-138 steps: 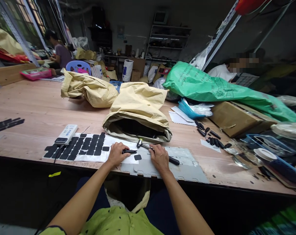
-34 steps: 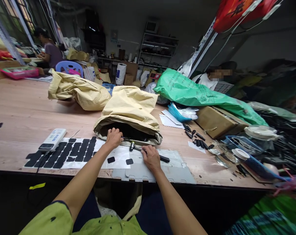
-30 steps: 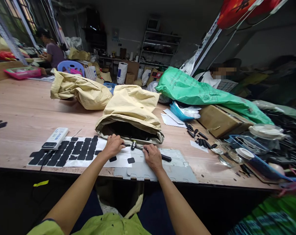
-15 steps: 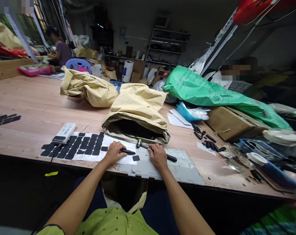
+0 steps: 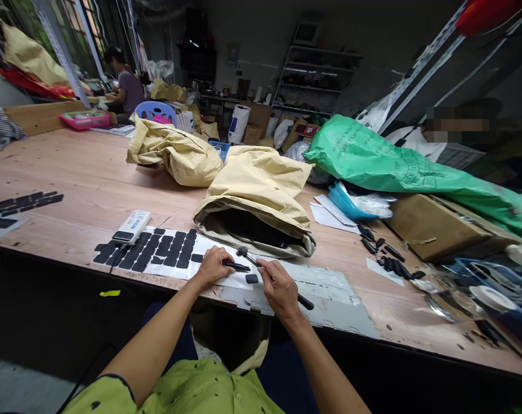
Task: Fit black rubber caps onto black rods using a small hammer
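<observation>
My left hand point(image 5: 215, 266) is closed on a slim black part point(image 5: 238, 267), whose kind I cannot make out, low over the white sheet. In my right hand point(image 5: 279, 287) is a small hammer point(image 5: 304, 301), gripped along its shaft with the black handle sticking out behind. Its round metal head point(image 5: 242, 251) is up near the left hand's part. One loose black rounded square pad point(image 5: 252, 279) lies just below that part. Rows of similar black pads point(image 5: 175, 248) cover the white sheet point(image 5: 168, 272) to the left. A grey board point(image 5: 330, 293) lies beneath my right hand.
A beige sack point(image 5: 256, 190) lies with its dark mouth facing me. Left stands a white device point(image 5: 131, 226) with a cable. Black parts point(image 5: 388, 261), a cardboard box point(image 5: 437, 230) and a green sack point(image 5: 386, 164) are to the right. Another person point(image 5: 125, 86) sits far left.
The hammer has tilted and its head has shifted slightly, with my right hand turning around its shaft. My left hand keeps its hold. The whole view has swung a little to the left.
</observation>
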Demonstrator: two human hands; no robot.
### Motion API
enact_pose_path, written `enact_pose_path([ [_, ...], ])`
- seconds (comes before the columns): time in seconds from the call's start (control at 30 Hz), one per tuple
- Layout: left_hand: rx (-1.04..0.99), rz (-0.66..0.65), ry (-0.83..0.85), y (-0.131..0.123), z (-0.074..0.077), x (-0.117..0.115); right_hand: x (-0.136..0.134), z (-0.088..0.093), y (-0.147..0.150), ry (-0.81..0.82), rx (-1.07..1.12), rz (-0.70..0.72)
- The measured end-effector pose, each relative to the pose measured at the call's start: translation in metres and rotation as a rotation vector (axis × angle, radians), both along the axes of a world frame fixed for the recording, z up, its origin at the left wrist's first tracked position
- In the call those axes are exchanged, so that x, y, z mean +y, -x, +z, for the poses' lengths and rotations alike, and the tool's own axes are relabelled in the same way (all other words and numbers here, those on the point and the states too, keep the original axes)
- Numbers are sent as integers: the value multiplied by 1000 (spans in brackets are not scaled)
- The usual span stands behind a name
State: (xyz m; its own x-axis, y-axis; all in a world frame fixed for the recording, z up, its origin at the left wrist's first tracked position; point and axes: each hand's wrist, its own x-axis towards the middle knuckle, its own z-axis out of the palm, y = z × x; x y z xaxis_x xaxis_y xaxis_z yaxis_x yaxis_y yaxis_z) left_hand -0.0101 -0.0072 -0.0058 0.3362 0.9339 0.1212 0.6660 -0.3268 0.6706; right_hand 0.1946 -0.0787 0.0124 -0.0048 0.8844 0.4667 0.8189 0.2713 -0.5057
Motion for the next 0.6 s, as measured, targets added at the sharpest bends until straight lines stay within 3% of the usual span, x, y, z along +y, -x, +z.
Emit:
enact_pose_path([
  [0.27,10,7,18,0,-4,2,-14,-15,8,4,-139,19],
  [0.47,-26,10,-6,0,-3,0,-15,-7,3,-33,-57,-65],
  [0.6,-28,18,0,0,-4,0,-20,-11,-1,3,-73,-57],
])
